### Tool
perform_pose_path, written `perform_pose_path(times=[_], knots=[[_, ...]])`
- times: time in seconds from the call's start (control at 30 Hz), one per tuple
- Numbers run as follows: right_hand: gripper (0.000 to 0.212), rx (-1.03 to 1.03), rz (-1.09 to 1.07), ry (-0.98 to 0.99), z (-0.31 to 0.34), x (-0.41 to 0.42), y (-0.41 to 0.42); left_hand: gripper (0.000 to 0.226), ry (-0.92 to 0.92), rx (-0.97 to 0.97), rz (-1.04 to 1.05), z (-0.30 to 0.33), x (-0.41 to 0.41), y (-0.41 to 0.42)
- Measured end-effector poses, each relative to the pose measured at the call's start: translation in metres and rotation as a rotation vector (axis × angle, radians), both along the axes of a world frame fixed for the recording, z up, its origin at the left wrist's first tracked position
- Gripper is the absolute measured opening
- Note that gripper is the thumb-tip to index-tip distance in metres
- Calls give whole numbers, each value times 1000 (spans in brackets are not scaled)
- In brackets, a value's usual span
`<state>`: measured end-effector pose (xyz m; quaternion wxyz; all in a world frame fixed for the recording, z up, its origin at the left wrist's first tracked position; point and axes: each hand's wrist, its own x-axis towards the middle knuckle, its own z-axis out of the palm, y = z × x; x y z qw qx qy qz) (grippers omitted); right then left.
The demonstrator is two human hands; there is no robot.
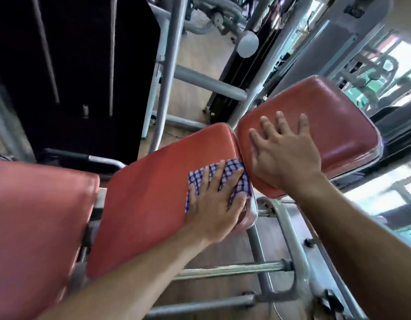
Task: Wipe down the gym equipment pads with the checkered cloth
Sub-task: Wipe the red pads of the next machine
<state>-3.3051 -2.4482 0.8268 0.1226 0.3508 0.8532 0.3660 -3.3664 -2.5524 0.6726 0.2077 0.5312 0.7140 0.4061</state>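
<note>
Checkered cloth (234, 179) — blue and white — lies flat on the middle pad (160, 192), at that pad's far right corner, right where it meets the next cushion. Left hand (215, 206) presses down on the cloth with fingers straight and spread, palm flat, the fingertips pointing toward the corner; part of the cloth shows between and beyond the fingers, and one edge sticks out on the hand's left side. Right hand (284, 153) rests on the right pad (333, 125), just beside the middle pad and tilted up from it, with all fingers straight and fanned apart, holding nothing. Both pads are red-orange vinyl, slightly shiny, and the seam between them runs just past the cloth's far edge. To the left of the middle pad sits a third red pad (38, 215), separated from it by a narrow gap where grey frame shows. Under and to the right of the middle pad run grey steel tubes (230, 270) of the machine frame, over a wooden floor (200, 61). Beyond the middle pad stands a dark weight stack (73, 65) with pale guide rods, and further back what looks like more grey equipment — the edges of the view are too smeared to say more.
</note>
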Motion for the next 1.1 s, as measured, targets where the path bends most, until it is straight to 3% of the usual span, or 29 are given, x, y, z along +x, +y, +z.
perform_pose_path(times=[0.27,0.47,0.63,0.83,1.1], knots=[[56,-20,32,9,0,3,-1,52,246,87,14,-27,32,-42],[55,-72,49,29,-6,1,-10,56,-12,11,33,-19,5,-20],[66,-136,91,-11,-45,-5,-25,51,23,-44,-14,-37,15,-59],[61,-110,60,111,-68,-7,-27,51,-108,-113,50,-26,-54,37],[62,-110,33,236,-99,-22,-32,48,12,-6,-55,-30,-92,82]])
